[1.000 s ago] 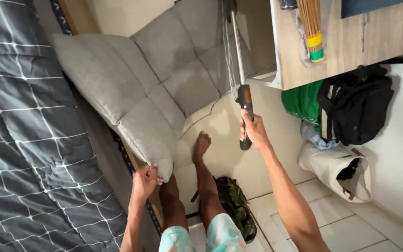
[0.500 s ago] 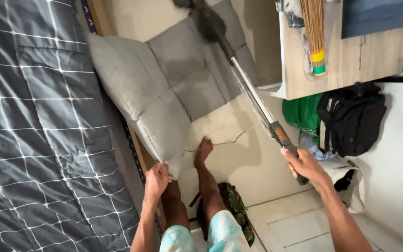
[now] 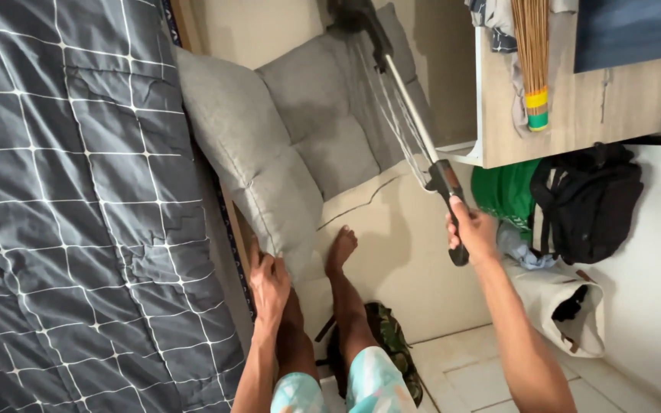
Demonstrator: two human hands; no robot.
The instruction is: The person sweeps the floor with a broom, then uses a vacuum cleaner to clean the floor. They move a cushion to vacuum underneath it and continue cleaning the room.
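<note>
My right hand (image 3: 470,232) grips the black handle of a long metal-shafted cleaning tool (image 3: 411,115) whose dark head rests high on a grey quilted cushion (image 3: 300,130). That cushion leans folded between the bed and the floor. My left hand (image 3: 270,281) presses on the cushion's lower corner beside the bed edge. My bare legs and one foot (image 3: 341,248) stand on the pale floor just below the cushion.
A bed with a dark grey grid-pattern quilt (image 3: 78,206) fills the left. A wooden shelf unit (image 3: 575,92) holds a straw broom (image 3: 533,61). A black backpack (image 3: 590,203), green cloth, a white bag (image 3: 564,298) and a camouflage bag (image 3: 388,344) lie on the floor.
My right hand has swung the tool's handle up and left, nearer the cushion. My left hand has shifted from pinching the cushion's corner to lying flat against it.
</note>
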